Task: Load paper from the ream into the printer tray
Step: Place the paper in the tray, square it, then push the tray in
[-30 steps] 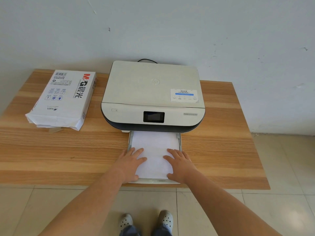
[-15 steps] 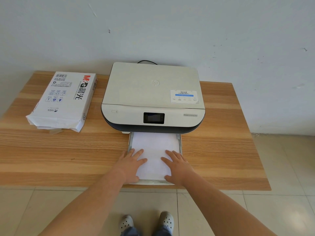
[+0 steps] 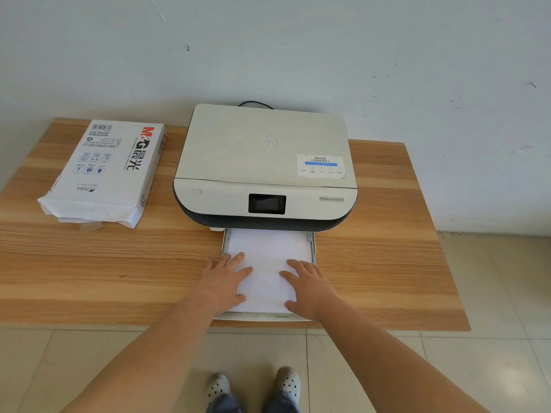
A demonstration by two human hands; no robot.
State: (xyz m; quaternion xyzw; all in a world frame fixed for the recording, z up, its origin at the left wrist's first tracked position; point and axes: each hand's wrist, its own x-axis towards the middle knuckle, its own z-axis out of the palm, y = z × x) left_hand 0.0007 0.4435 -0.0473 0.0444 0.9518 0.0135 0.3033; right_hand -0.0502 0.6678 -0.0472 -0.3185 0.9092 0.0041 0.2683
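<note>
Tray (image 3: 313, 248) rear — hidden inside printer (image 3: 265, 162)

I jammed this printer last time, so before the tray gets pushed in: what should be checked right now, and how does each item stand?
1. Paper lies flat inside the tray: ok, no curled corner shows.
2. Stack sits between the side guides: ok; whether the guides touch it, cannot tell.
3. Left hand and right hand rest flat on the sheets, near the front: ok for pushing.
4. Tray pulled out of the printer, over the table edge: not ok yet, not closed.
5. Stack height under the fill limit: cannot tell.
6. Ream clear of the tray's path: ok.
</note>
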